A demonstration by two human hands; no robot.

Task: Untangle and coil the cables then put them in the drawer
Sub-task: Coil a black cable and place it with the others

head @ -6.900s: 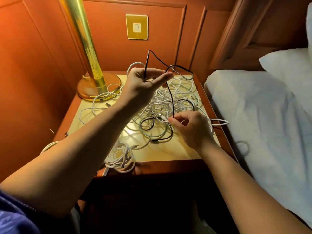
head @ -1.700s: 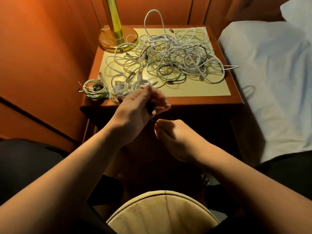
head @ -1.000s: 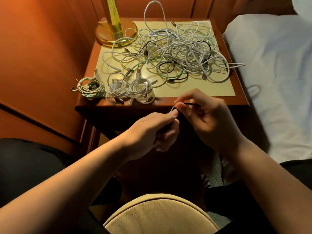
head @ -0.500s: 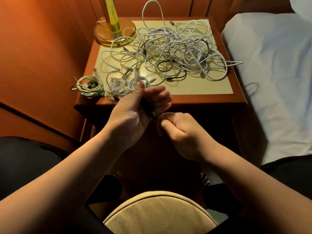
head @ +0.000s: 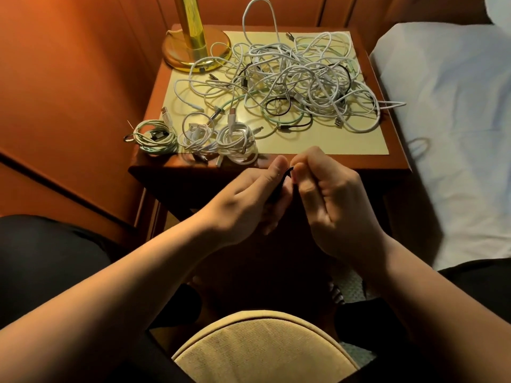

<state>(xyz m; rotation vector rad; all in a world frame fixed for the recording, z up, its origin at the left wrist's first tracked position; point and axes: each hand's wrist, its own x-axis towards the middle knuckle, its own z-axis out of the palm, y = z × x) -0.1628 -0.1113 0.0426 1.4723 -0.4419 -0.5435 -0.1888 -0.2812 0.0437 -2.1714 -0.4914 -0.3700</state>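
Observation:
Both hands work in front of the nightstand's front edge (head: 331, 163). My left hand (head: 249, 197) grips a small bundle of black cable (head: 279, 186), most of it hidden in the fist. My right hand (head: 329, 200) pinches a loop of the same black cable at its top, right against my left thumb. A big tangle of white, green and black cables (head: 293, 78) covers the back of the nightstand top. Three coiled cables lie along its front left: a greenish coil (head: 154, 136) and two white coils (head: 197, 135) (head: 237, 140).
A brass lamp base (head: 196, 51) stands at the nightstand's back left corner. Wood panelling closes the left side; a white bed (head: 456, 120) lies to the right. A beige chair seat (head: 262, 349) is below my arms. No drawer shows.
My right hand has risen from below my left hand to its top, carrying the black cable round the bundle. The left hand has stayed in front of the nightstand edge.

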